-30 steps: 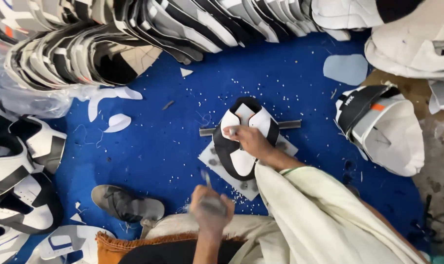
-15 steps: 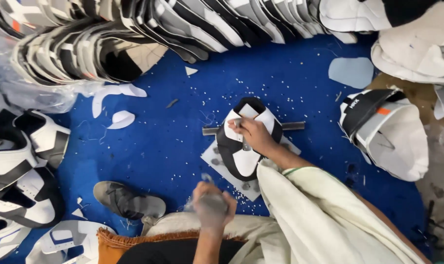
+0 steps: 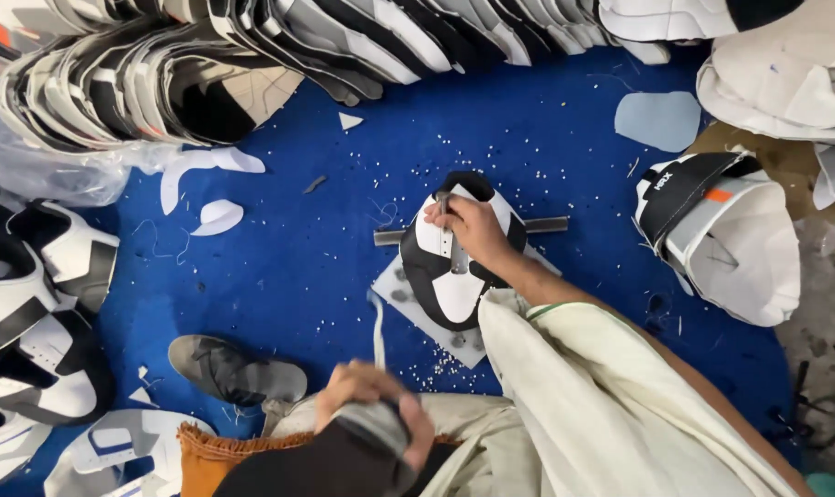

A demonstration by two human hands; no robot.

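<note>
On blue mat [image 3: 279, 267], right hand [image 3: 472, 230] presses shoe upper [image 3: 454, 285].

A crumpled clear plastic bag [image 3: 40, 170] lies at the left edge under the stacked shoe uppers. A small orange tag [image 3: 718, 195] sits on the black-and-white upper at right.

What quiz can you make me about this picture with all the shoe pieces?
1. True or false: the right hand rests on the black-and-white shoe piece.
2. What colour is the mat? A red, B blue, C green.
3. Fill in the gap: left of the left hand lies a grey ____.

Key: 1 true. 2 B. 3 sandal.
</note>
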